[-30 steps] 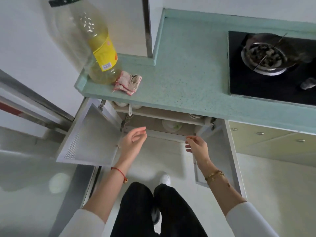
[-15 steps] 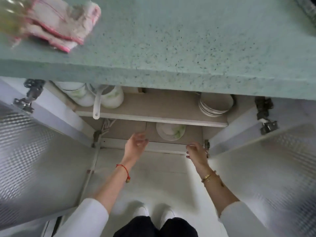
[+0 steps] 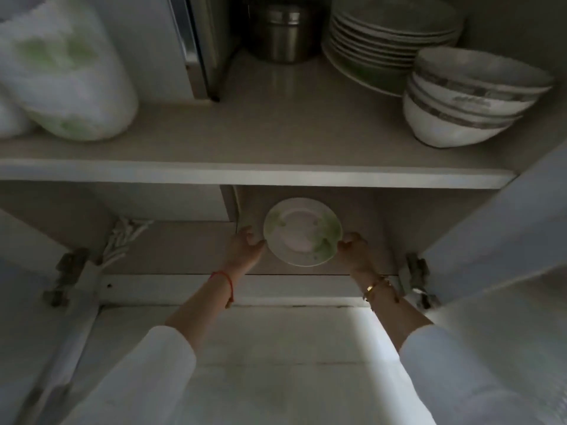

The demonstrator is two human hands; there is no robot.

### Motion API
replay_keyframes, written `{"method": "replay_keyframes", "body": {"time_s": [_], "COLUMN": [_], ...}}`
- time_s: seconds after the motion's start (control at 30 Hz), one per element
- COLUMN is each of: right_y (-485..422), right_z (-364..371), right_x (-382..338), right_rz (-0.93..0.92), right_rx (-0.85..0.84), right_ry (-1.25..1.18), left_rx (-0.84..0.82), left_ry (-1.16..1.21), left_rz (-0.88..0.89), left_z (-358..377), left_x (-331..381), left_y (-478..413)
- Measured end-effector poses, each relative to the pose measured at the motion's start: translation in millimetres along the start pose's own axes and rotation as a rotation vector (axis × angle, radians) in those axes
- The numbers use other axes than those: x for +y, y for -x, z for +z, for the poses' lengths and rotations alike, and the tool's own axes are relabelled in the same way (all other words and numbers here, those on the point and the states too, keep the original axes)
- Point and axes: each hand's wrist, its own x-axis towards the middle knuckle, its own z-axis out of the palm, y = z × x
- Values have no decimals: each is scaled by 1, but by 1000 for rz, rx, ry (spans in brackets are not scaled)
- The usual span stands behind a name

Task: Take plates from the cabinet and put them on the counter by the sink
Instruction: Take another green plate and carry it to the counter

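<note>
A small white plate with a green leaf pattern (image 3: 302,231) lies on the bottom shelf of the open cabinet (image 3: 171,250). My left hand (image 3: 245,246) touches its left rim and my right hand (image 3: 352,248) touches its right rim, fingers curled around the edges. A stack of several grey-white plates (image 3: 389,38) stands at the back right of the upper shelf (image 3: 254,173).
On the upper shelf are stacked banded bowls (image 3: 466,99) at the right, a steel canister (image 3: 280,32) at the back and white green-patterned bowls (image 3: 67,75) at the left. Open cabinet doors flank both sides, with hinges (image 3: 414,277) near my right wrist. The cabinet interior is dim.
The view has dropped below the counter and close into the cabinet. Both hands have reached from the cabinet's front edge to the patterned plate and closed on its rims.
</note>
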Motion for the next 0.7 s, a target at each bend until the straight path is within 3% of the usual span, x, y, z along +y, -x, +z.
{"method": "replay_keyframes", "body": {"time_s": [0.4, 0.7], "right_y": [-41, -33], "right_z": [27, 27], "right_x": [14, 20], "right_rz": [-22, -21], "right_rx": [34, 52], "right_ry": [18, -28], "left_rx": [-109, -94], "left_ry": [-14, 332], "left_rz": [145, 62], "left_z": [31, 35], "left_x": [-13, -18], "left_y": [-51, -38]}}
